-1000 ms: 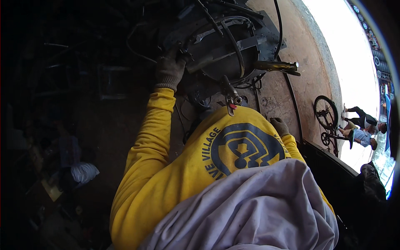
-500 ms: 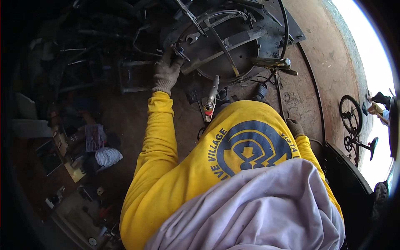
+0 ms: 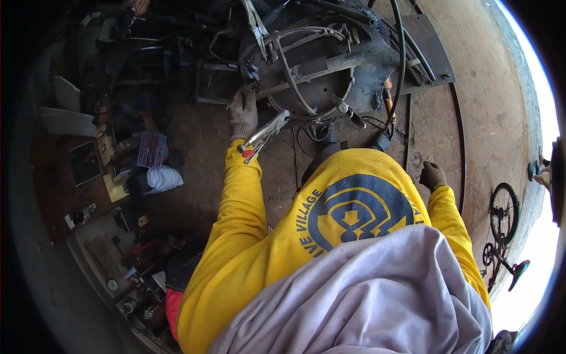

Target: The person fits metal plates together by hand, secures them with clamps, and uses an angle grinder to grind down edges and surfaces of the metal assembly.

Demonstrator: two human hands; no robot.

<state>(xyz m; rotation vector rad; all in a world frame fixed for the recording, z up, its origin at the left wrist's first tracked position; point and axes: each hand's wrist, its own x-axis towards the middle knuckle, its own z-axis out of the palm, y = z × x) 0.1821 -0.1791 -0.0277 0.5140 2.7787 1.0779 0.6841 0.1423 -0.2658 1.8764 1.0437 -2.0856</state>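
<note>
While gloved, left hand (image 3: 243, 112) touches locking pliers (image 3: 263, 134).

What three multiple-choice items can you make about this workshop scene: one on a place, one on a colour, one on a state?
1. Where is the left hand?
A. at the edge of the round metal frame
B. on the bicycle
C. in a pocket

2. What colour are the sleeves?
A. red
B. yellow
C. green

3. What is the state of the right hand?
A. it grips the hose
B. it holds the pliers
C. gloved, holding nothing visible

Answers:
1 A: the gloved hand rests at the frame's rim, beside locking pliers.
2 B: both sleeves are yellow.
3 C: it hangs by the floor, apart from the tools.
</note>
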